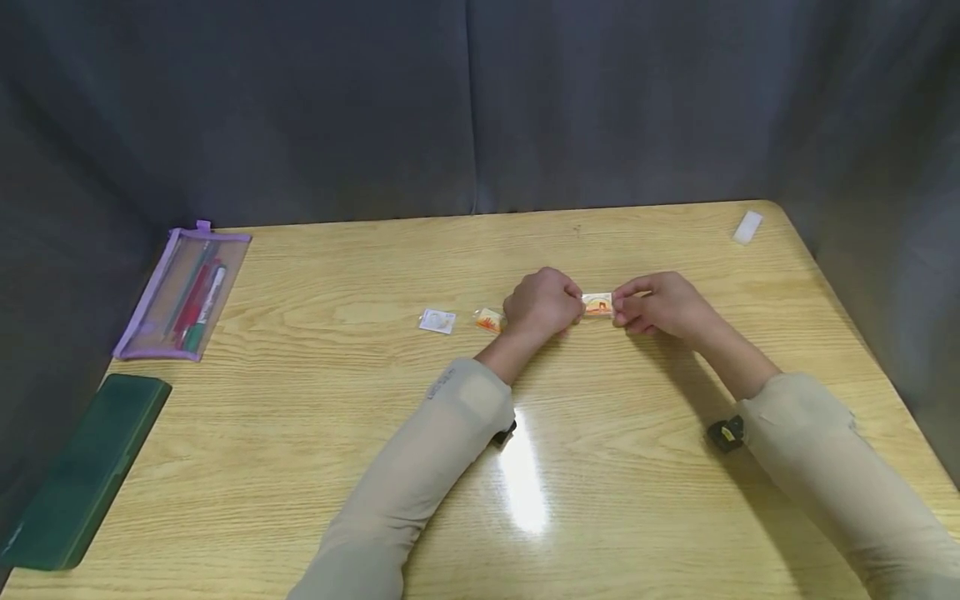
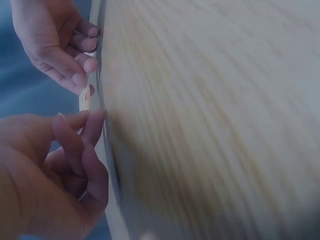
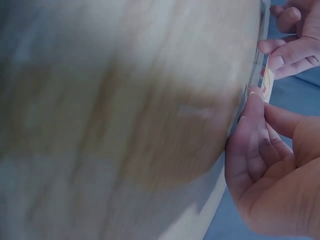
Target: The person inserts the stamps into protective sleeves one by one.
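Observation:
A small picture card (image 1: 597,305) with an orange and yellow print is between my two hands, above or on the wooden table. My left hand (image 1: 543,302) pinches its left edge with fingertips and thumb. From the other side, my right hand (image 1: 663,307) pinches the right edge. In both wrist views a sliver of the card (image 3: 268,85) shows between the two sets of fingertips. Left of my left hand lies a second orange card (image 1: 489,320), partly covered by that hand. Further left is a pale card (image 1: 437,321), flat on the table.
A purple-edged mesh pouch (image 1: 183,292) with pens lies at the far left, and a dark green case (image 1: 86,471) sits in front of it. Near the back right corner is a white block (image 1: 747,227). Dark curtains (image 1: 300,108) hang behind the table (image 1: 300,467).

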`<state>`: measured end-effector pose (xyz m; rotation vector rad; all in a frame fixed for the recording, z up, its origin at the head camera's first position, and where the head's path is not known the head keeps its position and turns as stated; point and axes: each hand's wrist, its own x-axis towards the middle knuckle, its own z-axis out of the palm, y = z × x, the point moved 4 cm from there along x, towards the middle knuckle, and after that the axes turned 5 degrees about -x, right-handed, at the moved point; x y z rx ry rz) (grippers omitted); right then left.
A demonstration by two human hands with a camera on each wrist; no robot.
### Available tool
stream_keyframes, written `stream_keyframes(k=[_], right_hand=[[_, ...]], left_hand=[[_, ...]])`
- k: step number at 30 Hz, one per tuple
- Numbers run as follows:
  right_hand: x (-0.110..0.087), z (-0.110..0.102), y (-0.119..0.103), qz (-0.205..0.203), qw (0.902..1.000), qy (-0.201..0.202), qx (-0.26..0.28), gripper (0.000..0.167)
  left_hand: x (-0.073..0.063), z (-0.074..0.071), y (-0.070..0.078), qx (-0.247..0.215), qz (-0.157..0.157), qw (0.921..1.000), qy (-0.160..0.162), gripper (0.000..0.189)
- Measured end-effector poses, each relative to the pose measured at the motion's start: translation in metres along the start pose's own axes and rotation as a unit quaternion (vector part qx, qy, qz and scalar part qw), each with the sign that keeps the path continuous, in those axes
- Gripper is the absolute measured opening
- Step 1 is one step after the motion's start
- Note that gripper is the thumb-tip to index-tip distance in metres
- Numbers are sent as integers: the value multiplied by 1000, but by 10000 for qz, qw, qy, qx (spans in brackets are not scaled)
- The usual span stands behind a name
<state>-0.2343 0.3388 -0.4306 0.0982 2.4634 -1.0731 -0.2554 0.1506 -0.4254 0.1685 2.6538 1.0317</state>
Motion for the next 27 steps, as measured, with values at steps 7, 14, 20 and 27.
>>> stream_keyframes(k=[7, 14, 20, 27], right_hand=[[2, 2, 0, 106, 9999, -58, 29, 35], [2, 1, 0, 101, 9999, -27, 6, 34], [3, -2, 6, 86, 9999, -22, 48, 34], [-2, -4, 8, -36, 9999, 116, -123, 37]], left_hand=[[-2, -2, 4, 309, 86, 9995, -2, 14], [-3, -5, 3, 404, 28, 9991, -91, 26], [-7, -9, 0, 463, 13, 9989, -54, 11], [-13, -23, -9, 160, 256, 9983, -490, 44]])
